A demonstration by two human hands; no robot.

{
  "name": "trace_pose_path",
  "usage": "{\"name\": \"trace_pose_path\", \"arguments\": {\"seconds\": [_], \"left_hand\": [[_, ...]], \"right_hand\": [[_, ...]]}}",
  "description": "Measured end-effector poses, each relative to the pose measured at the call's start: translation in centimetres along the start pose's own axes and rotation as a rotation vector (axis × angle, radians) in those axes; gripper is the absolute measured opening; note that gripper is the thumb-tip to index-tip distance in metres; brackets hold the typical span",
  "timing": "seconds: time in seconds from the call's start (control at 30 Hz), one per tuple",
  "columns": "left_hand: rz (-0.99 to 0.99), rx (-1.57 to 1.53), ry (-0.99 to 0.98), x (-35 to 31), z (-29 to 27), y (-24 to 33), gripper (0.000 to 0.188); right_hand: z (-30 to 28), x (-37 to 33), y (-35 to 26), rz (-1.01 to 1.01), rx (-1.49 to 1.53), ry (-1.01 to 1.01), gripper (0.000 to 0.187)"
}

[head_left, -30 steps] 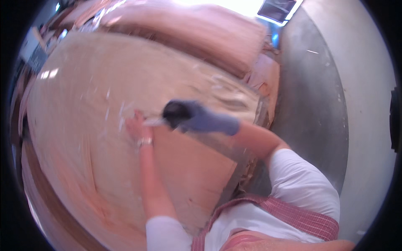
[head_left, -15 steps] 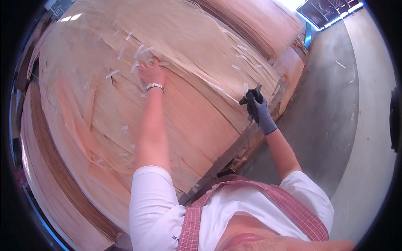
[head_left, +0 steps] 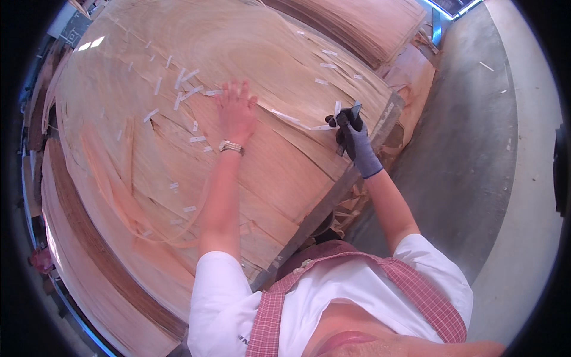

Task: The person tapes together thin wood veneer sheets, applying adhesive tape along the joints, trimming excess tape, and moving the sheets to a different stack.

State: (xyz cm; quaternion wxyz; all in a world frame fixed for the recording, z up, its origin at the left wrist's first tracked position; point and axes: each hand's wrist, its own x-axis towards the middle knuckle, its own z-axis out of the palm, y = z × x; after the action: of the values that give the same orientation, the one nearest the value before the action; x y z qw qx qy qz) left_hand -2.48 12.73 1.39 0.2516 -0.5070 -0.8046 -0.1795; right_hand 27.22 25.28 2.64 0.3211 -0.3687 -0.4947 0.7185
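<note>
In the head view, a broad, pale veneer sheet [head_left: 267, 56] lies atop the stack in front of the person, dotted with short white tape strips [head_left: 179, 78]. The bare left hand [head_left: 239, 116] rests palm down, fingers spread wide and holding nothing, where the pale wood meets a pinker veneer piece [head_left: 285, 160]. The gloved right hand [head_left: 352, 134] is at the far end of a long white strip [head_left: 288, 117], its fingers drawn in narrowly; what it grips, if anything, I cannot tell. The veneer looks thin and light, springy across its breadth yet brittle, likely to split along the grain. It seems best steadied with a flat palm beside the seam and held by sound edges, away from the cracks.
</note>
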Motion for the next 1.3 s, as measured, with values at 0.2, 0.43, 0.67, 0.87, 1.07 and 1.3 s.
{"name": "trace_pose_path", "arguments": {"seconds": [0.2,0.43,0.67,0.87,1.07,1.3], "left_hand": [[-0.192,-0.138,-0.367,-0.6,0.1,0.4,0.057],[-0.285,-0.152,-0.459,-0.9,0.4,1.3,0.066],[-0.29,-0.109,-0.526,-0.7,0.4,1.3,0.065],[-0.276,-0.095,-0.574,0.4,-0.5,1.2,0.066],[-0.214,-0.085,-0.512,0.8,0.6,2.2,0.063],[-0.198,0.008,-0.481,-0.6,2.5,1.0,0.062]], "right_hand": [[0.4,-0.3,0.7,0.072,0.263,0.0,0.009],[-0.9,-2.7,1.6,0.129,0.2,0.016,0.016],[-4.5,-4.8,0.3,0.122,0.166,0.003,0.024],[-7.0,-6.2,0.9,0.203,0.174,0.08,0.018],[-13.0,-7.5,1.8,0.175,0.324,0.061,0.007],[-18.6,-10.9,0.2,0.101,0.482,0.205,0.019]]}}
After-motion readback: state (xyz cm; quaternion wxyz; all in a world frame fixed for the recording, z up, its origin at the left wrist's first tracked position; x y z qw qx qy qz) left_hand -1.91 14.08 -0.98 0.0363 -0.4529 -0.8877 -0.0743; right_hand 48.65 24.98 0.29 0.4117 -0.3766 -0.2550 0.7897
